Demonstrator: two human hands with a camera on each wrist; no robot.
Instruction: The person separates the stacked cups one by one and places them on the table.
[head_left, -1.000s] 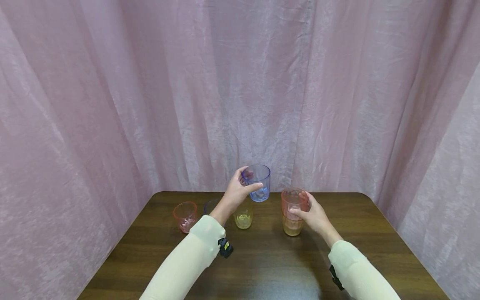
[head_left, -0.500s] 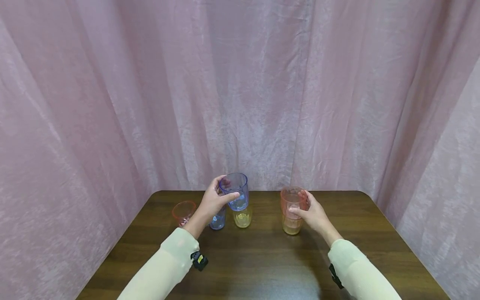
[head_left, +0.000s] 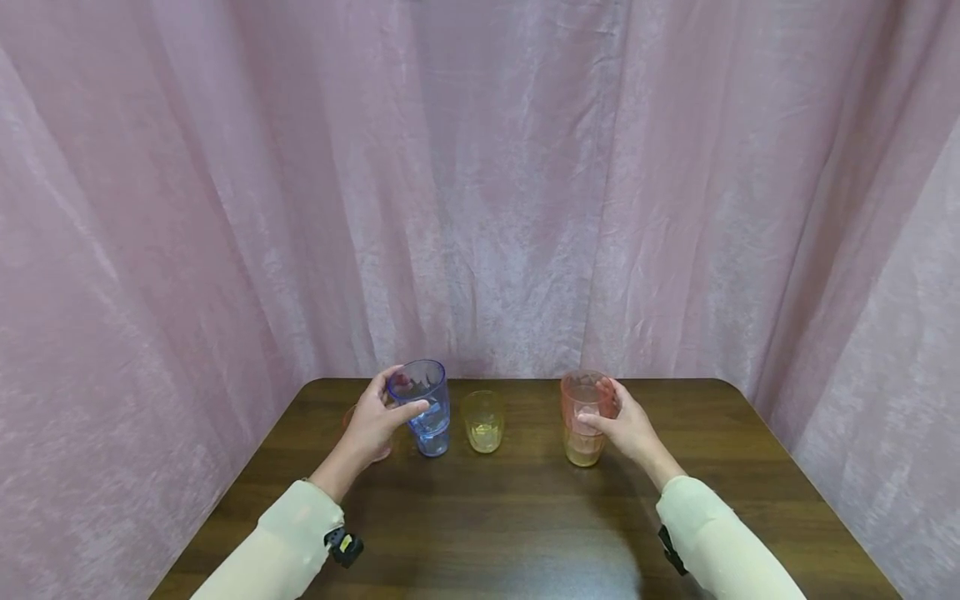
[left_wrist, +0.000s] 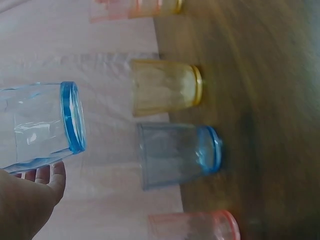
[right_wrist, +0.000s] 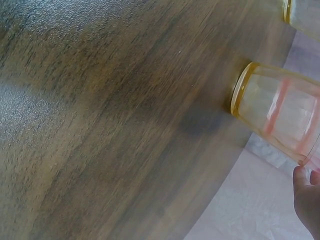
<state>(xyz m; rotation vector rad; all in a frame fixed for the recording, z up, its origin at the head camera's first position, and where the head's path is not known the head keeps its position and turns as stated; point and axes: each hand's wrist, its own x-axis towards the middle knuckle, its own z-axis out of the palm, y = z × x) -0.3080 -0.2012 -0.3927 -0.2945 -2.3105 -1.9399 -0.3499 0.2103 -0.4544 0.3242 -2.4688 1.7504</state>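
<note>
My left hand [head_left: 372,425] grips a clear blue cup [left_wrist: 37,127] by its side, thumb in front. That cup is held above and apart from a second blue cup [left_wrist: 172,157] standing on the table. A yellow cup [head_left: 483,421] stands to the right of it. At the far left a red cup [left_wrist: 190,226] is mostly hidden behind my left hand in the head view. My right hand [head_left: 630,427] grips a red cup [head_left: 580,396] from the right side. Its lower part sits inside another yellow cup [right_wrist: 257,97], whose base looks to be on the table.
The brown wooden table [head_left: 495,525] has rounded far corners. A pink curtain [head_left: 517,208] hangs right behind its far edge and along both sides. A black wrist camera [head_left: 343,546] is strapped under the left sleeve.
My left hand has carried the blue cup left and down, past the yellow cup to over the second blue cup. My right hand and its red cup have stayed in place.
</note>
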